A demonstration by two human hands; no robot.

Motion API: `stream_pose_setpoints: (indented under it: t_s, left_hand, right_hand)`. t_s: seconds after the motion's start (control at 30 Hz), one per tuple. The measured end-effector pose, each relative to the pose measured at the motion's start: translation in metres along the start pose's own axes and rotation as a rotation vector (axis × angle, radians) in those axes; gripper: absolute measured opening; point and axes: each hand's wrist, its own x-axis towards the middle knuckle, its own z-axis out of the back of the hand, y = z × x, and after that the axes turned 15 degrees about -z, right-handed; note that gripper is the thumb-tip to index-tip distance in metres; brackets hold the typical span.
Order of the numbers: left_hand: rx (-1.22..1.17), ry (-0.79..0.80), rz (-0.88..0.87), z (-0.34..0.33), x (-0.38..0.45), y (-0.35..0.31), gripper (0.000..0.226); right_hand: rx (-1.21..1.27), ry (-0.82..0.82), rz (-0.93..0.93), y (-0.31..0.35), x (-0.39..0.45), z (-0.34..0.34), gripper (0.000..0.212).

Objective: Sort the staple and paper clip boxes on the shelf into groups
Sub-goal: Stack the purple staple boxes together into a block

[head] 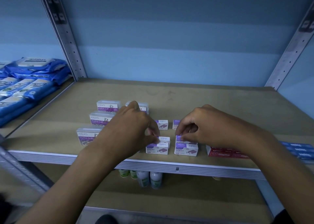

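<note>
Head view has my left hand (134,132) pinching one white staples box (164,139) and my right hand (202,130) pinching its neighbour (184,139), both lying long-axis sideways just behind the front pair, paper clip boxes (99,120) off left.

Blue packs of wet wipes (32,81) lie stacked on the neighbouring shelf at far left. Small white bottles with green labels (146,178) stand together on the lower shelf. A pale blue wall (169,37) fills the background.
</note>
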Motion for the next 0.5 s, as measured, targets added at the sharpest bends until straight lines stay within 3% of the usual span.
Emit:
stream_pose_setpoints:
  t_s: [0.2, 0.37, 0.43, 0.5]
  left_hand:
    - [-0.032, 0.007, -0.008, -0.0035, -0.0020, 0.0044, 0.018]
    - [-0.058, 0.051, -0.020, -0.0037, -0.0035, 0.0043, 0.047]
    - [-0.054, 0.070, -0.025, -0.0037, -0.0021, 0.0020, 0.048]
    - [-0.033, 0.075, -0.049, -0.0055, 0.0012, 0.0015, 0.044]
  right_hand:
    - [-0.031, 0.040, -0.009, 0.0007, -0.0021, -0.0018, 0.013]
    - [-0.021, 0.048, -0.011, 0.0009, -0.0060, 0.0009, 0.020]
    - [-0.045, 0.087, -0.033, 0.0013, -0.0076, 0.0001, 0.033]
    - [-0.073, 0.098, -0.037, 0.0025, -0.0072, -0.0018, 0.033]
